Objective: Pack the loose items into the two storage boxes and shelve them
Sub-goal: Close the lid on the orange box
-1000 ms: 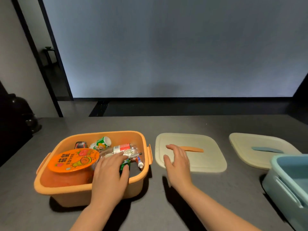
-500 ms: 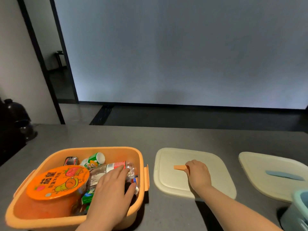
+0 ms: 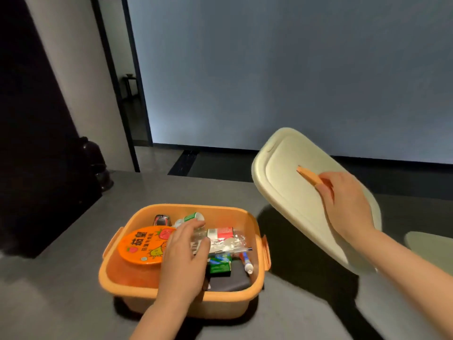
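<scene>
The orange storage box (image 3: 137,288) stands on the dark grey table, filled with an orange-lidded noodle cup (image 3: 142,244), a clear plastic bottle (image 3: 220,238), a green carton (image 3: 219,265), a small tube and other small items. My left hand (image 3: 183,256) lies inside the box with relaxed fingers pressing on the bottle. My right hand (image 3: 345,204) grips the orange handle (image 3: 306,175) of the cream lid (image 3: 289,187), which is lifted off the table and tilted to the right of the box.
A second cream lid (image 3: 431,249) lies at the right edge of the table. A dark round object (image 3: 98,165) sits at the table's far left corner beside a black panel. A large pale wall fills the background.
My right hand has taken the lid by its handle and raised it off the table, tilting it. My left hand has stayed on the items in the box. The view has shifted left; the blue box is out of frame.
</scene>
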Action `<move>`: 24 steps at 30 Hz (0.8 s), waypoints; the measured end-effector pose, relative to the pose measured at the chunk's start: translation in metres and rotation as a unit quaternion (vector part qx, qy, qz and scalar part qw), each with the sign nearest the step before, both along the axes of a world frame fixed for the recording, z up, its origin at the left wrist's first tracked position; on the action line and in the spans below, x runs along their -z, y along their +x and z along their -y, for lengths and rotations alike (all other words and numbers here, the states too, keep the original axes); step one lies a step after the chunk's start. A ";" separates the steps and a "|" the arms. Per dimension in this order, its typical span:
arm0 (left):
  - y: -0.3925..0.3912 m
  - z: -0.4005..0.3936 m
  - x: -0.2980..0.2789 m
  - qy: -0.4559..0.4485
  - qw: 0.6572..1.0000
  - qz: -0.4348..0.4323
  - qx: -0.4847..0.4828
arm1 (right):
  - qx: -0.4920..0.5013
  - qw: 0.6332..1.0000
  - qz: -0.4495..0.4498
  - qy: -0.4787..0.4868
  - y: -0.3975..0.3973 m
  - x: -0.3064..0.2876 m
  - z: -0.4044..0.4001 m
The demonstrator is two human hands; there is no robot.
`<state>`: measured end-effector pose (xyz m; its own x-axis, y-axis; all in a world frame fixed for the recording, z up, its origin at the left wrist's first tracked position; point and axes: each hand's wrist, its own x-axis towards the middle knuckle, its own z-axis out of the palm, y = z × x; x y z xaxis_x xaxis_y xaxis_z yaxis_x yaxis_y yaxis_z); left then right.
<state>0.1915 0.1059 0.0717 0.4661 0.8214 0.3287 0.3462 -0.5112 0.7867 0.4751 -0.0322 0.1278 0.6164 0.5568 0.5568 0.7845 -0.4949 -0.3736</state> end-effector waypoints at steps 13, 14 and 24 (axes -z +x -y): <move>-0.112 -0.094 0.002 -0.149 0.981 0.022 -0.125 | -0.239 0.960 0.054 -0.133 -0.187 0.020 -0.124; -0.115 -0.095 0.002 -0.156 0.981 0.024 -0.116 | -0.237 0.960 0.049 -0.138 -0.191 0.024 -0.129; -0.123 -0.116 0.010 -0.139 0.988 -0.062 -0.026 | -0.232 0.955 0.048 -0.177 -0.205 0.052 -0.146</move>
<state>0.0683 0.2220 0.0613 0.4438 0.8956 0.0310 0.4679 -0.2611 0.8444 0.2696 0.1140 0.0753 0.2136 0.9213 0.3250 0.9722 -0.1680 -0.1629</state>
